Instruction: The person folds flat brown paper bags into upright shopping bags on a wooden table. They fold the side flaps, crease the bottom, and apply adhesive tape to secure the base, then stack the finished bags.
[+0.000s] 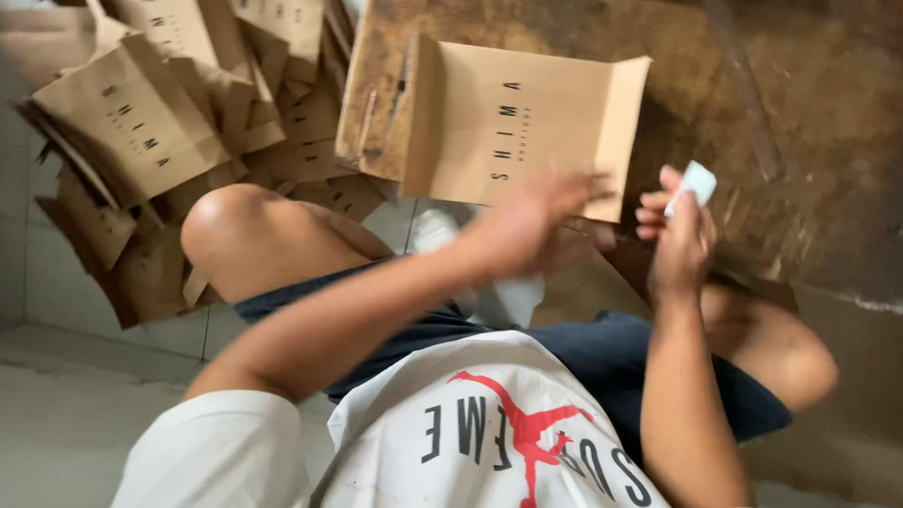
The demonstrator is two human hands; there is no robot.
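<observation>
Looking down, I see my left hand spread loose on the brown paper bag, nearer its lower edge; my right hand, just right of it, pinches a small white piece.

Heap of brown paper bags

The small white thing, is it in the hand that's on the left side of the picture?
No, the small white thing is pinched in the right hand, while the left hand rests on the brown paper bag.
</observation>
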